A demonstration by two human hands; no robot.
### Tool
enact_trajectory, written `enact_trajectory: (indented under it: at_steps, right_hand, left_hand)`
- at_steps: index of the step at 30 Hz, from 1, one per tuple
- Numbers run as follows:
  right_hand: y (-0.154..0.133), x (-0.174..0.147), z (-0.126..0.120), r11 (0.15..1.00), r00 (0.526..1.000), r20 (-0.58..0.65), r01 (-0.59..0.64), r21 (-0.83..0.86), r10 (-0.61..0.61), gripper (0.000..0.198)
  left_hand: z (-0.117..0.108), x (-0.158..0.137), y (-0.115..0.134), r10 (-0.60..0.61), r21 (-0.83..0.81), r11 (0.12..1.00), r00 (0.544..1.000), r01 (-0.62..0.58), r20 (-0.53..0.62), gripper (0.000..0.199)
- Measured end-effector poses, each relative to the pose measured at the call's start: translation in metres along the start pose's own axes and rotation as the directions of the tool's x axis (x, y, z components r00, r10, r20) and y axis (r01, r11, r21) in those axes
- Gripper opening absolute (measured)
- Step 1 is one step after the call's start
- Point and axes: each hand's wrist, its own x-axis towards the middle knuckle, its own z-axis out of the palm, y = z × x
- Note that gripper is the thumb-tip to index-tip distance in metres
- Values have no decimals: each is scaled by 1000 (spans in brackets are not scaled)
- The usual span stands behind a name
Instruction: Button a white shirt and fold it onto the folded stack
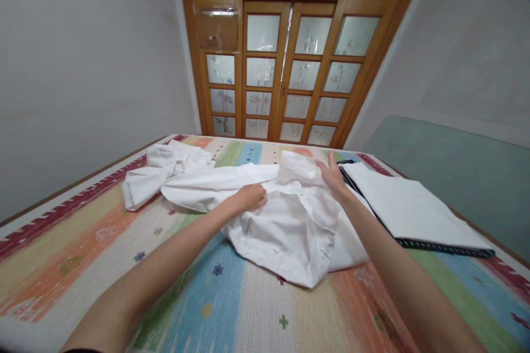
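Observation:
A crumpled white shirt lies spread across the patterned cover in front of me, its lower edge folded and wrinkled. My left hand is closed on the cloth near the shirt's middle, with the fingertips partly hidden. My right hand is at the right edge of a raised, slightly blurred flap of the white cloth. Its thumb side pinches that edge while another finger points up, away from the cloth. To the left, more white cloth lies bunched, reaching close to the shirt.
Right of my right arm lies a folded white cloth with a black, white-stitched edge. A striped, multicoloured cover lies under everything. Beyond its right side stands a pale green panel. Wooden glazed doors close off the far end, between white walls.

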Motion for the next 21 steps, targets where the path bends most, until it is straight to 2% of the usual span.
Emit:
enact_trajectory:
  at_steps: [1, 3, 5, 7, 10, 13, 15, 18, 20, 21]
  right_hand:
    - [-1, 0, -6, 999, 1000, 4, -13, -40, 13, 58]
    - [-8, -5, -14, 999, 990, 142, 22, -32, -18, 44]
    - [-21, -15, -14, 991, 924, 360, 136, 3, -128, 30]
    - [-37, -28, -6, 982, 868, 469, 188, -1, -166, 32]
    - [-59, -50, 17, 940, 845, 514, 283, -191, -149, 32]
    - [-64, -76, 35, 885, 819, 563, 339, -320, -110, 31]
    - [-57, -93, 42, 878, 808, 575, 361, -314, -127, 33]
    - [-41, -111, 42, 892, 817, 556, 357, -278, -154, 31]
    - [-33, -116, 40, 913, 823, 544, 335, -234, -163, 34]
    - [-31, -116, 39, 926, 826, 536, 323, -197, -174, 36]
  left_hand:
    - [4, -2, 3, 11, 22, 1000, 1000, -11, 26, 30]
    - [11, -11, 9, 22, 30, 999, 998, -24, 50, 29]
    - [15, -23, 15, 14, -1, 1000, 997, -14, 71, 28]
    - [16, -35, 21, -3, -32, 999, 997, 6, 78, 28]
    - [11, -50, 24, -52, -53, 997, 997, 54, 53, 32]
    - [-1, -61, 16, -169, -102, 981, 985, 164, -43, 36]
    - [-9, -66, 6, -268, -167, 954, 957, 248, -111, 37]
    - [-17, -68, -6, -380, -224, 913, 910, 341, -164, 35]
    - [-20, -64, -9, -407, -180, 911, 881, 372, -240, 28]
    - [-21, -61, -8, -381, -139, 925, 876, 355, -297, 22]
